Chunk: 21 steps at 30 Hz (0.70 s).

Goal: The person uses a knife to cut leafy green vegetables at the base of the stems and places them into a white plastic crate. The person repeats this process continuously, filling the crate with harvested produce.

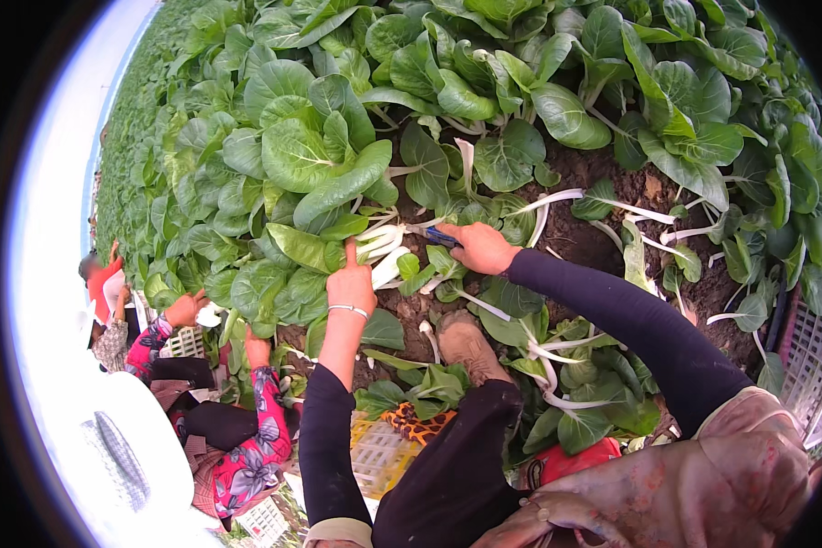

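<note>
My left hand (353, 286), with a bracelet at the wrist, holds a bok choy head (382, 241) low on its leaves, the index finger stretched along it. The pale stems of that head point right, towards the blade. In my right hand (485, 248) is a small knife with a blue handle (442, 238). Its blade tip is at the stem base; whether it touches cannot be told. A standing bok choy plant (308, 154) spreads broad green leaves just beyond my left hand. Cut leaves lie on the soil around my right hand.
Loose trimmed leaves (568, 356) litter the soil beside my boot (471, 346). Below my left arm is a yellow plastic crate (377, 455); a pale crate (812, 356) stands far right. A co-worker's floral sleeve (253, 472) and hands are close on the left. Dense bok choy rows fill the far side.
</note>
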### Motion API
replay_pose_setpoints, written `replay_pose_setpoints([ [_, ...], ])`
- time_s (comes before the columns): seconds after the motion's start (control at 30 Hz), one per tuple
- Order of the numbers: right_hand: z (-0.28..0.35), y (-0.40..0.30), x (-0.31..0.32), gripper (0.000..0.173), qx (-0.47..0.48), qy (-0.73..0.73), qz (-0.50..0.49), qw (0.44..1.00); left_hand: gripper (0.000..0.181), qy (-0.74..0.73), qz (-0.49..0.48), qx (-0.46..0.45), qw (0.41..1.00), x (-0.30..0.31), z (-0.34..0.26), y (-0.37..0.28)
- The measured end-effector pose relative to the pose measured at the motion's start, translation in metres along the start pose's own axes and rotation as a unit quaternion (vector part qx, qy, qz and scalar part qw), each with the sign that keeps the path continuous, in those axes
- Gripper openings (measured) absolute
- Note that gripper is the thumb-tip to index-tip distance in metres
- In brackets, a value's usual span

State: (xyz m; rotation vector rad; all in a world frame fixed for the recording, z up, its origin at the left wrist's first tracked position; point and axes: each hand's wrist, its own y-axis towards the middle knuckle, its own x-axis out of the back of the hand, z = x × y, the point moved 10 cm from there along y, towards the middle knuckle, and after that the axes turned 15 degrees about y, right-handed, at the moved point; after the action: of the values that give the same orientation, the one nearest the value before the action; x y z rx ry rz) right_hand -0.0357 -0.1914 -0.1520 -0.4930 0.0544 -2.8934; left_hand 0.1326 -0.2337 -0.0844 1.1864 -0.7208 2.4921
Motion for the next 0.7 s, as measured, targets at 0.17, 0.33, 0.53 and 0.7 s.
replay_pose_setpoints([
  [0.17,0.009,-0.001,-0.003,0.055,0.016,0.059,-0.018,0.998,0.008,-0.021,-0.04,0.021,0.999,-0.023,-0.006,-0.014],
  [0.33,0.0,0.009,-0.013,0.056,-0.004,0.016,-0.02,1.0,0.006,-0.022,-0.054,0.038,0.998,-0.03,-0.008,-0.024],
  [0.53,-0.006,0.014,-0.023,0.056,-0.01,-0.008,-0.008,1.0,0.013,-0.05,-0.05,0.041,0.997,-0.037,-0.005,-0.025],
  [0.7,-0.003,0.021,-0.035,0.055,-0.01,-0.023,0.01,1.0,0.021,-0.077,-0.021,0.056,0.995,-0.044,-0.002,-0.029],
])
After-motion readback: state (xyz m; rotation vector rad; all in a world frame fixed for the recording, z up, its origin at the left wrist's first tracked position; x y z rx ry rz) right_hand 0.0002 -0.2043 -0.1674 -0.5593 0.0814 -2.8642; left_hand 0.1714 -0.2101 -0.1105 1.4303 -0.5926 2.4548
